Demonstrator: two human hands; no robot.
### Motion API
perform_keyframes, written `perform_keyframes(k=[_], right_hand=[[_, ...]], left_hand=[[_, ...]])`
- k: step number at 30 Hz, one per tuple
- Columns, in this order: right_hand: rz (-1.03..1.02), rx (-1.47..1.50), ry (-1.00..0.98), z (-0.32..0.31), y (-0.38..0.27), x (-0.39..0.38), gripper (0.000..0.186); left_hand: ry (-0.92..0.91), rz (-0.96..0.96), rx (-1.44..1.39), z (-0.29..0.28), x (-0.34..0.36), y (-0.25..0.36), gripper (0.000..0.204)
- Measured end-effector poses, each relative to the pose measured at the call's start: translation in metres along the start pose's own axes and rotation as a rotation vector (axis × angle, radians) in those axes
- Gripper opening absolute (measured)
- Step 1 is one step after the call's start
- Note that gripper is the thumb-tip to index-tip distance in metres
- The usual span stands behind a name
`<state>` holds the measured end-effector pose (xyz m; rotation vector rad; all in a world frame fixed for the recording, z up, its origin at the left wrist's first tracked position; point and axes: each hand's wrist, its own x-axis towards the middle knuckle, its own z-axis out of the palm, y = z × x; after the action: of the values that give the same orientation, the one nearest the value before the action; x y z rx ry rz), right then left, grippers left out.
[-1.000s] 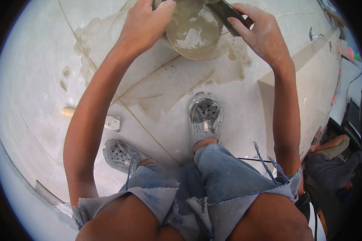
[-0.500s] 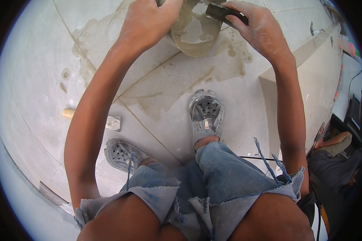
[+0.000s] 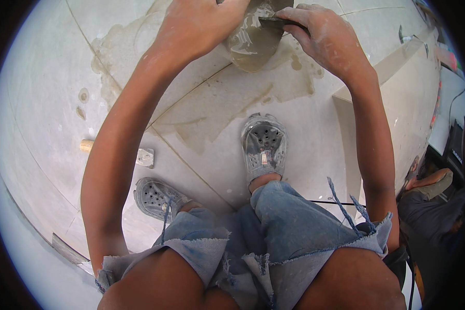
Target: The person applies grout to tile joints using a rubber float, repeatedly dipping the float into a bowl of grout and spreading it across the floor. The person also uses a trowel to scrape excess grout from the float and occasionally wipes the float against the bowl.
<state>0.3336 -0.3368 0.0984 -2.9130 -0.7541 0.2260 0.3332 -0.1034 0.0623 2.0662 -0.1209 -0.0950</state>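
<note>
At the top edge, an oval mass or vessel coated in wet grey-green slurry (image 3: 253,49) sits between my hands; its exact shape is unclear. My left hand (image 3: 201,26) is closed at its left side, around something mostly hidden by the fingers and the frame edge. My right hand (image 3: 330,41) pinches a thin dark flat scraper (image 3: 274,21) between thumb and fingers, its end over the glossy slurry. Wet grey-green smears (image 3: 201,129) spread over the pale tiles beneath. A tool with a wooden handle (image 3: 87,145) and a crusted head (image 3: 145,157) lies behind my left forearm.
My grey clogs (image 3: 264,139) stand on the large tiles. A beige boxlike ledge (image 3: 380,103) runs along the right. Beyond it are a small hammer-like tool (image 3: 402,36), cables, dark cases (image 3: 454,139) and another person's bent leg and dark clothing (image 3: 429,201).
Both hands and the slurry-coated object have shifted slightly right. The scraper has tilted flatter, and its end has moved left, further over the slurry.
</note>
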Motion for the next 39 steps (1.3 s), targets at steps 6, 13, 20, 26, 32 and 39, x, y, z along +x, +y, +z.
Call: perform_keyframes(k=[6, 13, 20, 26, 32, 39], right_hand=[[-0.021, -0.046, -0.022, 0.001, -0.004, 0.000, 0.022], [-0.059, -0.036, -0.103, -0.003, 0.003, -0.001, 0.022], [-0.140, -0.143, -0.137, -0.003, 0.006, 0.000, 0.022], [-0.237, -0.107, -0.074, -0.002, 0.003, 0.005, 0.022], [-0.144, -0.121, -0.097, -0.019, -0.013, -0.002, 0.021], [-0.218, -0.107, -0.064, 0.000, -0.008, -0.001, 0.022]], left_hand=[[-0.046, 0.047, 0.009, -0.009, -0.013, 0.031, 0.055], [-0.004, 0.008, 0.124, 0.003, 0.006, 0.005, 0.056], [-0.013, -0.033, 0.052, 0.002, 0.004, 0.011, 0.054], [0.001, -0.009, 0.032, 0.002, 0.004, 0.007, 0.052], [0.006, -0.010, 0.047, 0.005, 0.004, 0.007, 0.051], [0.015, -0.013, 0.006, 0.004, 0.002, 0.002, 0.051]])
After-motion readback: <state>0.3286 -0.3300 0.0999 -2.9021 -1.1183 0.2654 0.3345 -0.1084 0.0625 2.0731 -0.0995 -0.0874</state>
